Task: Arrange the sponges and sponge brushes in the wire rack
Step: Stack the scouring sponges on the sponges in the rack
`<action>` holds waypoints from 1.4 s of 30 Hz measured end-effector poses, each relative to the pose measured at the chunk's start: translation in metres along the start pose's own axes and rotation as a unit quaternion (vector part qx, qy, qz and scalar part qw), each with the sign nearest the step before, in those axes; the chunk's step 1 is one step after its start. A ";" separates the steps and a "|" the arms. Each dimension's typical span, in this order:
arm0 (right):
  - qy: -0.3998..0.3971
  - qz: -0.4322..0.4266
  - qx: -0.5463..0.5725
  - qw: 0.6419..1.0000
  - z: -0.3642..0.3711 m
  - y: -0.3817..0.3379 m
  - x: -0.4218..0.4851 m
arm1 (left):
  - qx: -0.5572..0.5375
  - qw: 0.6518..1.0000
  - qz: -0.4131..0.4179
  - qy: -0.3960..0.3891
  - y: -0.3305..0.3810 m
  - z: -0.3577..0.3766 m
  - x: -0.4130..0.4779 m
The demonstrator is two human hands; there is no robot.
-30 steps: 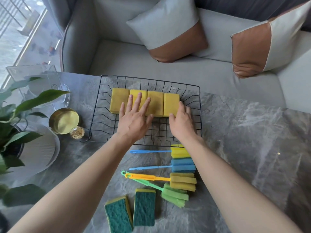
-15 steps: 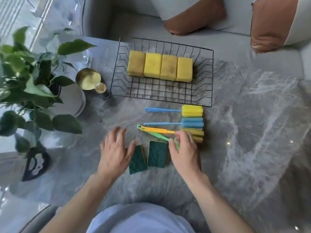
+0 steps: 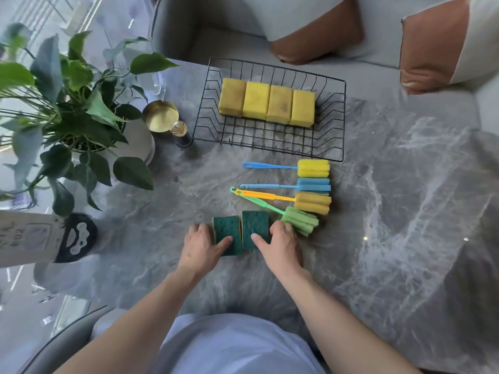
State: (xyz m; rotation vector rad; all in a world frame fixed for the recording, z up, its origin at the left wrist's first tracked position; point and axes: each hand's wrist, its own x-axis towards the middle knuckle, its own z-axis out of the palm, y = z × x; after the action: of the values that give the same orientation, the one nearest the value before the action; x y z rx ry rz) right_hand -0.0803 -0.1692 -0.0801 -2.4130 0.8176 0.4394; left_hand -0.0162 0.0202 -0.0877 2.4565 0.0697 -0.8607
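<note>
While both hands rest on the grey marble table (image 3: 405, 211), each grips one of two green scouring sponges lying side by side at the near edge. Her left hand (image 3: 201, 248) wraps the left sponge (image 3: 226, 233), thumb on top; her right hand (image 3: 280, 245) clasps the right sponge (image 3: 255, 226) the same way. Just beyond lie four sponge brushes (image 3: 313, 191), heads to the right. Farther off, the wire rack (image 3: 270, 136) holds four yellow sponges (image 3: 266, 106) in a row.
</note>
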 end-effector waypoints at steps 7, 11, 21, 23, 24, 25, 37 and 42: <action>0.006 0.015 0.114 0.993 0.005 -0.007 -0.003 | -0.111 0.993 0.013 0.038 0.005 0.000 0.004; 0.068 0.019 0.128 0.989 0.004 -0.009 -0.010 | -0.126 0.987 0.031 0.092 0.003 -0.002 0.001; 0.131 -0.070 -0.072 0.986 0.006 -0.005 -0.020 | 0.166 0.953 0.194 0.162 -0.005 -0.013 -0.007; 0.112 -0.103 -0.069 0.986 0.010 -0.001 -0.022 | 0.155 0.955 0.212 0.138 -0.007 -0.011 -0.008; 0.102 -0.116 -0.061 0.986 0.011 0.001 -0.022 | 0.142 0.956 0.223 0.128 -0.009 -0.011 -0.009; 0.092 -0.122 -0.049 0.987 0.012 0.003 -0.022 | 0.128 0.956 0.234 0.118 -0.010 -0.011 -0.010; 0.120 -0.013 -0.069 0.990 0.003 0.008 -0.013 | 0.028 0.974 0.199 0.109 -0.016 -0.004 -0.010; 0.107 -0.012 -0.066 0.992 0.008 0.006 -0.017 | -0.075 0.989 0.092 0.084 -0.021 0.000 -0.004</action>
State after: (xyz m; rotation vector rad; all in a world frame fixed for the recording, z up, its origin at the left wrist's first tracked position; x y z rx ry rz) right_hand -0.0977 -0.1606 -0.0815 -2.6233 0.8735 0.2324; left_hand -0.0244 0.0385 -0.0948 2.3465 -0.0302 -0.5477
